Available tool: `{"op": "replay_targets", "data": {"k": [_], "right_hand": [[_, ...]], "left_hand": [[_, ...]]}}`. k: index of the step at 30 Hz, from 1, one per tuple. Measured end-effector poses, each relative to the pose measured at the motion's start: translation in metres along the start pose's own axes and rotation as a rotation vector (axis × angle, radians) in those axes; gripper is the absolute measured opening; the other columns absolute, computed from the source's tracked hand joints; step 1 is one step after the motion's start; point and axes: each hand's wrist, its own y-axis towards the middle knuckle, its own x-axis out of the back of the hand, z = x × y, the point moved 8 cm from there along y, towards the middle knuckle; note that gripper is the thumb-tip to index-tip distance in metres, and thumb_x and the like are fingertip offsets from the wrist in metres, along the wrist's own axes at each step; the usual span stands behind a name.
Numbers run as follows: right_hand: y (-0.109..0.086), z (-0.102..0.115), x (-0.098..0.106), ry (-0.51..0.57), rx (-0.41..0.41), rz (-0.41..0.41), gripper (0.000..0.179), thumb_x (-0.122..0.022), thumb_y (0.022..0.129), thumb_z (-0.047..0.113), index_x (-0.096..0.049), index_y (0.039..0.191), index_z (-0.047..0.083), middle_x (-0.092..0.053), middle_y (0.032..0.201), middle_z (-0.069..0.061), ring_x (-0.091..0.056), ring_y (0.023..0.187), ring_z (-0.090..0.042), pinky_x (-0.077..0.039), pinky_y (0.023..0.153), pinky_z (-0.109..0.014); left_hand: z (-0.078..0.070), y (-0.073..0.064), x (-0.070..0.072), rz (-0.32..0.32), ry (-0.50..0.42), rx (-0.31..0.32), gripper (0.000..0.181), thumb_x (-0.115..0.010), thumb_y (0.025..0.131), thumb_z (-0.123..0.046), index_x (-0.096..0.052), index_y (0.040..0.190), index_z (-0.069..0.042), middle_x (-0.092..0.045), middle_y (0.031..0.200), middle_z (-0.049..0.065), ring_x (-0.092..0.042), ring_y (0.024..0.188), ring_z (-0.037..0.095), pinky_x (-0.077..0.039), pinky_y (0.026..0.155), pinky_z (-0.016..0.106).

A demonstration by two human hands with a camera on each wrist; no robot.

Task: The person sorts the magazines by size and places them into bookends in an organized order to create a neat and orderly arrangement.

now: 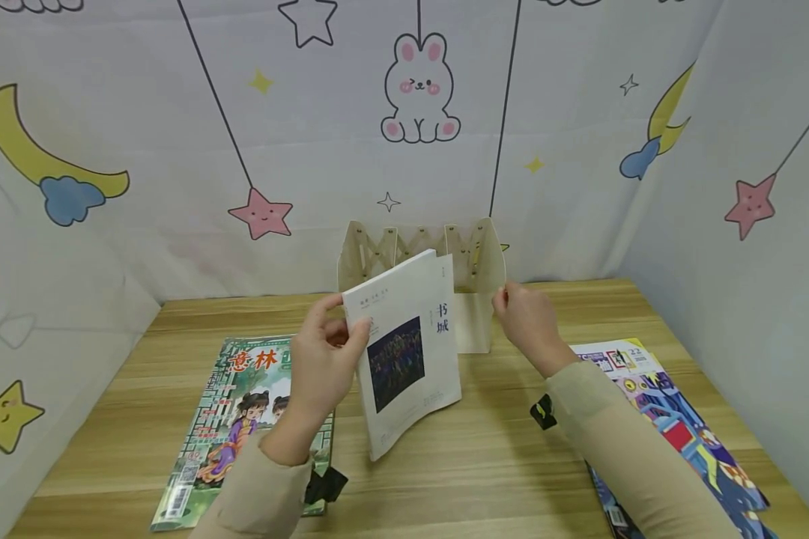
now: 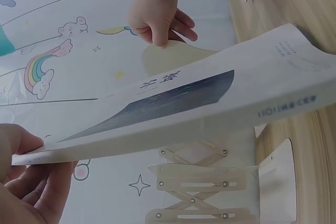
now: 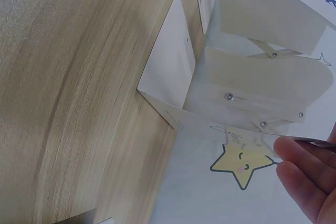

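Note:
A white magazine [image 1: 404,352] with a dark photo on its cover is raised in front of the rack, tilted. My left hand [image 1: 326,355] pinches it at its upper left edge, and in the left wrist view its spine [image 2: 210,129] faces the camera. Behind it stands a cream expandable book rack [image 1: 475,322] with dividers and riveted crossed slats, partly hidden by the magazine. My right hand [image 1: 529,322] pinches the edge of the rack's right end panel [image 3: 189,121] between thumb and fingers.
A green illustrated magazine [image 1: 243,419] lies on the wooden table [image 1: 499,464] at left, partly under my left forearm. At right, colourful purple-blue magazines [image 1: 688,427] lie partly beneath my right forearm. A white curtain [image 1: 566,97] with cartoon prints hangs behind the table.

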Motion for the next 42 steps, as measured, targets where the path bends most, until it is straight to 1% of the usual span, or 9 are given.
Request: {"op": "replay_targets", "data": {"k": [7, 13, 20, 25, 30, 36, 42], "right_hand": [[-0.004, 0.001, -0.001, -0.007, -0.009, -0.002, 0.032, -0.048, 0.093, 0.009, -0.044, 0.060, 0.008, -0.038, 0.049, -0.001, -0.031, 0.043, -0.012, -0.023, 0.041, -0.022], [-0.006, 0.002, 0.000, -0.015, -0.002, -0.028, 0.032, -0.049, 0.091, 0.007, -0.042, 0.060, 0.008, -0.033, 0.048, 0.002, -0.029, 0.043, -0.012, -0.022, 0.040, -0.022], [-0.006, 0.002, 0.000, -0.017, -0.009, -0.015, 0.032, -0.047, 0.092, 0.009, -0.044, 0.060, 0.008, -0.038, 0.049, -0.001, -0.031, 0.044, -0.012, -0.023, 0.040, -0.021], [-0.007, 0.001, -0.002, -0.018, -0.010, -0.010, 0.032, -0.047, 0.093, 0.010, -0.044, 0.061, 0.008, -0.038, 0.049, -0.001, -0.031, 0.043, -0.012, -0.023, 0.040, -0.022], [-0.007, 0.001, -0.003, -0.021, -0.005, -0.011, 0.032, -0.048, 0.093, 0.009, -0.045, 0.061, 0.008, -0.039, 0.049, -0.002, -0.032, 0.043, -0.012, -0.023, 0.040, -0.021], [-0.006, 0.001, -0.003, -0.015, -0.011, -0.012, 0.032, -0.048, 0.092, 0.009, -0.045, 0.060, 0.008, -0.039, 0.049, -0.001, -0.031, 0.043, -0.012, -0.022, 0.039, -0.021], [-0.006, 0.002, -0.002, -0.009, -0.017, -0.009, 0.033, -0.048, 0.092, 0.009, -0.044, 0.060, 0.008, -0.038, 0.049, -0.001, -0.031, 0.043, -0.012, -0.022, 0.039, -0.021]], "left_hand": [[0.001, -0.002, 0.008, -0.018, 0.016, -0.034, 0.033, -0.067, 0.086, -0.003, -0.056, 0.117, -0.002, -0.072, 0.080, 0.019, -0.067, 0.063, 0.024, -0.050, 0.053, 0.013], [0.003, -0.003, 0.016, -0.048, 0.048, -0.047, 0.034, -0.067, 0.085, -0.003, -0.056, 0.117, -0.001, -0.072, 0.080, 0.019, -0.068, 0.063, 0.026, -0.049, 0.053, 0.010], [0.003, -0.002, 0.022, -0.073, 0.083, -0.069, 0.036, -0.068, 0.084, -0.003, -0.056, 0.118, -0.001, -0.072, 0.079, 0.018, -0.067, 0.062, 0.024, -0.047, 0.051, 0.009], [0.003, -0.002, 0.025, -0.086, 0.085, -0.078, 0.036, -0.067, 0.084, -0.002, -0.055, 0.118, 0.000, -0.072, 0.081, 0.019, -0.066, 0.062, 0.025, -0.047, 0.050, 0.009], [0.003, -0.003, 0.028, -0.112, 0.094, -0.106, 0.036, -0.067, 0.083, 0.000, -0.055, 0.117, 0.002, -0.072, 0.081, 0.020, -0.066, 0.061, 0.025, -0.046, 0.050, 0.009], [0.005, -0.003, 0.033, -0.141, 0.108, -0.086, 0.036, -0.067, 0.084, -0.001, -0.056, 0.118, 0.001, -0.072, 0.084, 0.021, -0.067, 0.062, 0.027, -0.045, 0.052, 0.006], [0.005, -0.002, 0.039, -0.174, 0.123, -0.078, 0.035, -0.066, 0.084, 0.000, -0.056, 0.118, 0.002, -0.072, 0.082, 0.021, -0.066, 0.061, 0.027, -0.044, 0.052, 0.006]]}}
